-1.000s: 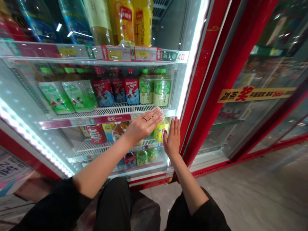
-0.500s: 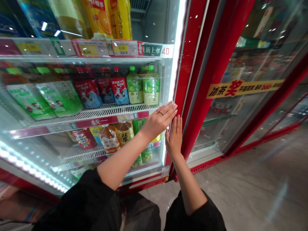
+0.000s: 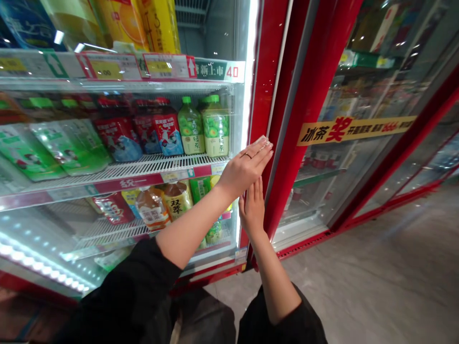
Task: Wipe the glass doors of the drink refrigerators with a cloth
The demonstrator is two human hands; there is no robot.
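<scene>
The left hand (image 3: 245,166), with a thin dark ring on one finger, lies palm down across the upright red frame (image 3: 264,91) at the right edge of the tall, lit, glass-fronted drinks cooler, its fingers stretched out and close together. A small whitish patch (image 3: 264,139) shows at its fingertips, too blurred to name, so I cannot tell whether that hand is pinching anything. Just below it, the right hand (image 3: 254,212) is held flat and unclenched, grasping nothing visible, its fingers straight and pointing up along the lower stretch of the same frame; whether its fingertips touch the left hand is unclear. The frame stands directly in front of the person, beside a bright white vertical light strip (image 3: 251,62). Left of the hands, behind the glass, two green-capped bottles with green-and-cream labels (image 3: 216,126) stand on a white slatted shelf (image 3: 143,165), next to red-capped bottles with red-and-blue labels (image 3: 168,131). Brown tea bottles (image 3: 152,210) stand one level down. To the right, a yellow sticker strip with black and red characters (image 3: 358,130) crosses the neighbouring glass door.
</scene>
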